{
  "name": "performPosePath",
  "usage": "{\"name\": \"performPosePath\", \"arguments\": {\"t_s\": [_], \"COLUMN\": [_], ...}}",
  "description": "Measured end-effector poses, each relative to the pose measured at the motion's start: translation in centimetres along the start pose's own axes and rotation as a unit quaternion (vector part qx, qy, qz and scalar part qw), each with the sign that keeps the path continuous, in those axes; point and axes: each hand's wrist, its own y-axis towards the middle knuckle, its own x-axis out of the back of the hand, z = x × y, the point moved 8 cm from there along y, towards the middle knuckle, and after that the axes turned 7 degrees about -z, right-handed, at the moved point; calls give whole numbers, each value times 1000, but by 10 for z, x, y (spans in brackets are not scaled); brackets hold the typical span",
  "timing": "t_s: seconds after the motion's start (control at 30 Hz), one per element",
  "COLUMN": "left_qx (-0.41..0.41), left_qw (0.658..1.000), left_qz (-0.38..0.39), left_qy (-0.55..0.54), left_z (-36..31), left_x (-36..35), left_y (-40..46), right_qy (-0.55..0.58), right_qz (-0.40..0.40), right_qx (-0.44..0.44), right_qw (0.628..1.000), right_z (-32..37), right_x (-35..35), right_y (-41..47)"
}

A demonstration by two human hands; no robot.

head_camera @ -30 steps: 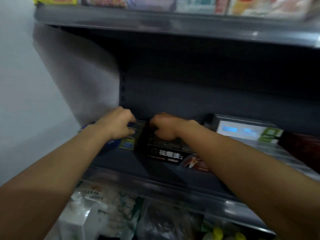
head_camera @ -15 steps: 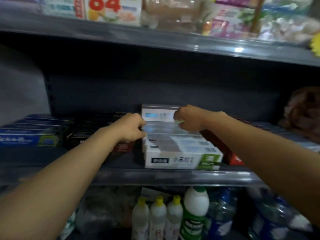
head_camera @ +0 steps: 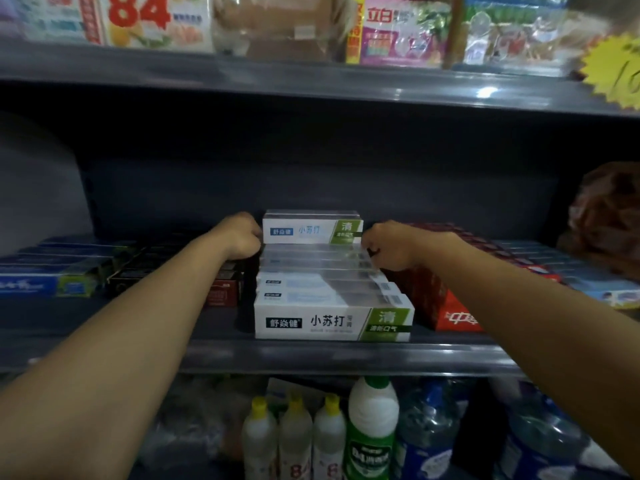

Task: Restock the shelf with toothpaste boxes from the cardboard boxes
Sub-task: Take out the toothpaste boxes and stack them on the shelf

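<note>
Both hands, left (head_camera: 241, 237) and right (head_camera: 388, 245), curl on the ends of a glossy white rectangular box (head_camera: 311, 231) at 12 o'clock, raised atop the stacked row (head_camera: 329, 289) on the grey shelf (head_camera: 311, 355).

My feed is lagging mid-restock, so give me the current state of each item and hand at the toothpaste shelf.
Back white-and-green toothpaste box: raised atop the row, both hands at its ends.
Row of white-and-green toothpaste boxes: lying flat, front box at the shelf edge.
Left hand: curled, grip on the raised box's left end.
Right hand: curled, grip on its right end.
Red toothpaste boxes: flat, right of the row.
</note>
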Motion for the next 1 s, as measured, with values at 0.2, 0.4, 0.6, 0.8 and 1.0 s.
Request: {"name": "performPosePath", "arguments": {"t_s": [0.2,0.4,0.6,0.8,1.0], "left_qx": [36,43,31,11,-7], "left_qw": [997,997,996,998,1000], "left_qz": [18,18,40,26,15], "left_qy": [-60,-58,-68,-55,-12], "left_z": [10,33,45,47,50], "left_x": [-8,-25,-47,-58,-64], "left_y": [46,103,142,174,193], "right_qy": [11,18,-21,-68,-110], "right_qz": [8,-16,-64,-61,-55], "right_qx": [-18,0,8,0,1], "right_qw": [1000,1000,998,996,992], "right_z": [18,39,40,30,27], "right_x": [-7,-15,-9,-16,-19], "right_y": [51,104,142,154,152]}}
